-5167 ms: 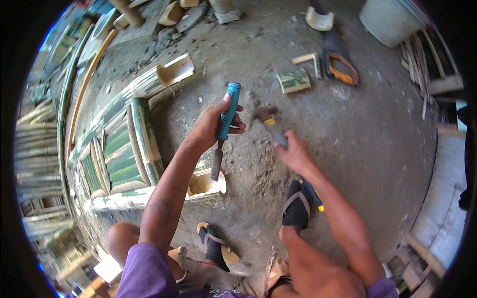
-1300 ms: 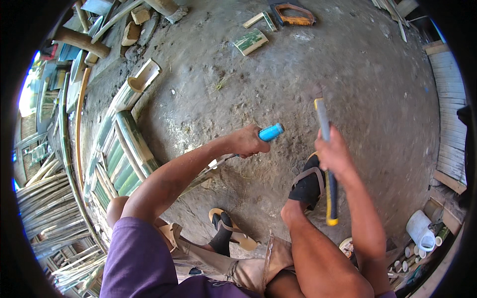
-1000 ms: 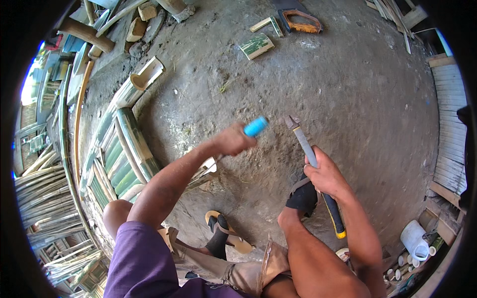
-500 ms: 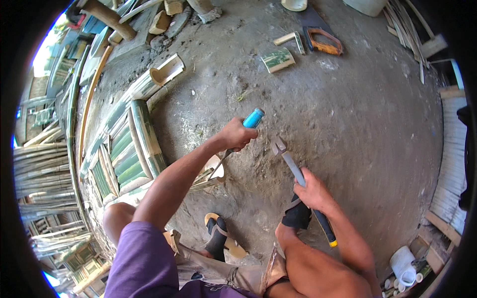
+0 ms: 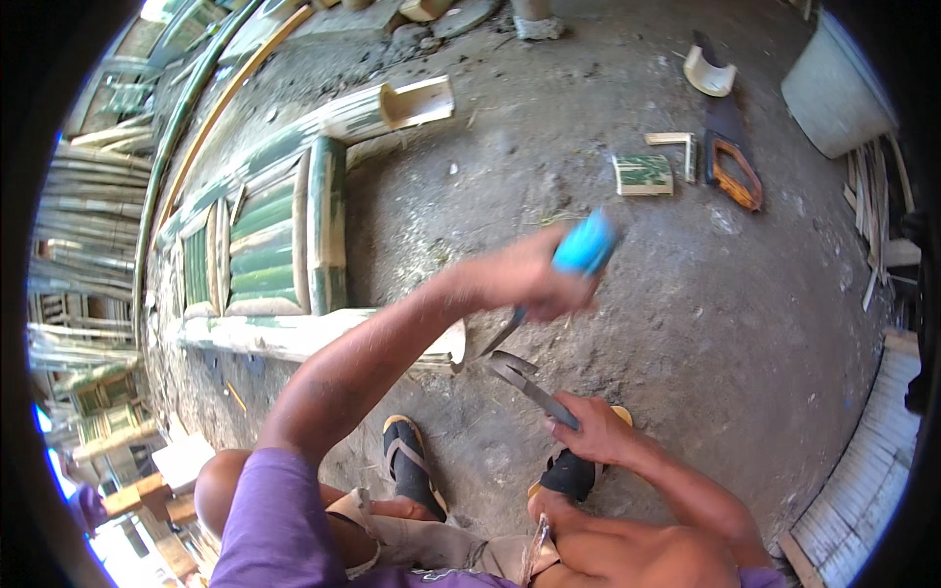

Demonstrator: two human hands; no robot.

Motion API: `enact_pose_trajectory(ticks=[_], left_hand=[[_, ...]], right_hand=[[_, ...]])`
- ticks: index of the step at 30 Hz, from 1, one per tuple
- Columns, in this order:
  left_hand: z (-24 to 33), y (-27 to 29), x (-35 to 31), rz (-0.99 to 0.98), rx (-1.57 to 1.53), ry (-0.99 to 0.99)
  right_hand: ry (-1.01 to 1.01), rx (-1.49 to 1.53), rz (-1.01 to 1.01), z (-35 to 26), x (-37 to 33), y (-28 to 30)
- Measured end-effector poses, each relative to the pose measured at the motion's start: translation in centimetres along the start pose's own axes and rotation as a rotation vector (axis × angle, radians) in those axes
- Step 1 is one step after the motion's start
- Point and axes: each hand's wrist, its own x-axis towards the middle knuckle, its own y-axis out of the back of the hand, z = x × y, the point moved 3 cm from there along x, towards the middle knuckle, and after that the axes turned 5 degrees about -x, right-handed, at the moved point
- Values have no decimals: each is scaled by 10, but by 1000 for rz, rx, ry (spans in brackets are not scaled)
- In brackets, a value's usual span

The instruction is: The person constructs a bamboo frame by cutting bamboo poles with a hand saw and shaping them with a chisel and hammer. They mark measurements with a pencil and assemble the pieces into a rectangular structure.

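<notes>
Blur over the left grip (image 5: 549,279), and a hammer (image 5: 536,393) partly covered.
The blue handle (image 5: 586,243) of the chisel (image 5: 503,333) was smeared along with the fingers around it, and whether the chisel's tip touched the hammer could not be told. The right grip (image 5: 595,429) hid the hammer's lower handle and part of the right foot (image 5: 569,476). The left forearm (image 5: 387,351) masked a stretch of the bamboo frame (image 5: 327,225). The upper edge cut off a post (image 5: 536,16); the dark rim clipped a pale bucket (image 5: 833,88).

chisel handle (image 5: 586,243): plastic-looking | hammer head (image 5: 511,367): dull metal | ground (image 5: 765,323): rough, matt | frame (image 5: 321,223): smooth bamboo
</notes>
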Motion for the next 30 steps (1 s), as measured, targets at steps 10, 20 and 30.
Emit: enact_pose_trajectory(ticks=[10,20,30], left_hand=[[45,100,-88,585,271,35],[0,138,-177,904,21,-296],[-29,141,-178,899,-181,-353]], right_hand=[[271,-249,13,-69,32,-11],[232,-357,59,-112,52,-12],[204,-458,88,-103,44,-36]])
